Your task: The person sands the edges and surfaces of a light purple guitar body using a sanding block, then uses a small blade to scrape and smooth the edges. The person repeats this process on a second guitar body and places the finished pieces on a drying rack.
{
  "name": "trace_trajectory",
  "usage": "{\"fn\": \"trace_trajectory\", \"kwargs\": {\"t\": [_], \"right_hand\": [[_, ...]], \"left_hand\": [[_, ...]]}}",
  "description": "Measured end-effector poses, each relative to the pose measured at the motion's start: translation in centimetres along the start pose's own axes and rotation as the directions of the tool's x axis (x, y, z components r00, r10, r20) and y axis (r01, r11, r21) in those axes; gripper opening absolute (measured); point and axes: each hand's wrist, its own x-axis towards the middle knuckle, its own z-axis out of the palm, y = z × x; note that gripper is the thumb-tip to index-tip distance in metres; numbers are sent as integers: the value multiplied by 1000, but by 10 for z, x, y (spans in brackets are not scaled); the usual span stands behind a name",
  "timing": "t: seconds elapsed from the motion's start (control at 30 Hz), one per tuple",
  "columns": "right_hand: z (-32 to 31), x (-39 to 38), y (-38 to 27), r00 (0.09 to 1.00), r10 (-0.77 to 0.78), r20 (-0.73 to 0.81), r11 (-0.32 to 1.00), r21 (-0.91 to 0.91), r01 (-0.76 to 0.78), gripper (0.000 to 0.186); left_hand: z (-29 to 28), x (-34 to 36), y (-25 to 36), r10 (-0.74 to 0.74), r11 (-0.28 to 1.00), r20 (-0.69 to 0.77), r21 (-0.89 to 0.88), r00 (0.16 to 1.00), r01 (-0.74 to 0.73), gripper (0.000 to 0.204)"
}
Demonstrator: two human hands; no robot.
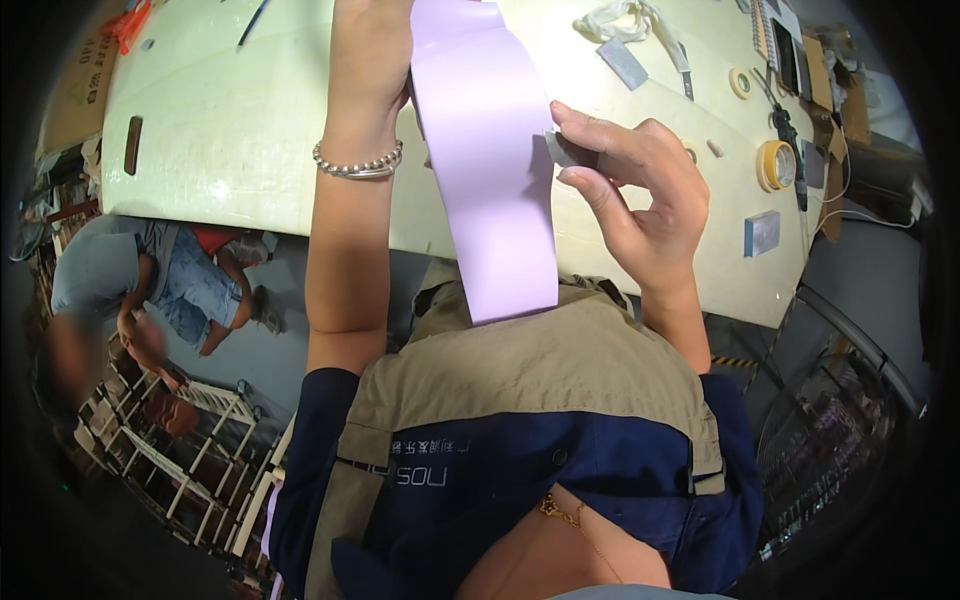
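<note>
A long, glossy lilac piece [495,160] with a curved, waisted outline stands in front of me. Its lower end rests against my khaki apron [540,365], and its top runs out of view. My left hand [375,25] grips its upper left side; the fingers are mostly hidden behind the piece and cut off by the picture's edge. Beside the right edge of the piece, my right hand [645,180] pinches a small grey sheet [570,151], which looks like sandpaper, between thumb and fingers. The sheet is at or very near the lilac edge.
The pale worktable [250,130] carries a grey flat block [623,63], a white cloth [612,18], yellow tape rolls [776,165], a grey-blue block [762,234] and a phone [788,60]. Another person [150,280] sits at left by a slatted rack [200,430]. A fan [830,420] stands right.
</note>
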Motion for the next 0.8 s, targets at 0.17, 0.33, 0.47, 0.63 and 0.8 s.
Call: {"fn": "trace_trajectory", "kwargs": {"t": [0.17, 0.33, 0.47, 0.63, 0.8], "right_hand": [[0, 1, 2, 996, -81, 34, 995, -53, 83, 20], [2, 4, 6, 987, -163, 4, 983, -89, 162, 19], [3, 5, 4, 983, -186, -4, 976, -116, 184, 18], [3, 5, 7, 973, -233, 1, 957, -180, 229, 18], [4, 6, 11, 963, -267, 19, 942, -204, 266, 16]], "left_hand": [[1, 0, 0, -2, 1000, -28, 27, 1000, 3, 22], [0, -1, 2, -22, 999, -6, 44, 1000, 22, 24], [4, -2, 4, 1, 1000, -24, 24, 1000, -1, 23], [6, -5, 11, -36, 999, -16, 9, 999, 36, 21], [7, -6, 13, -81, 996, -22, -40, 996, 80, 19]]}}
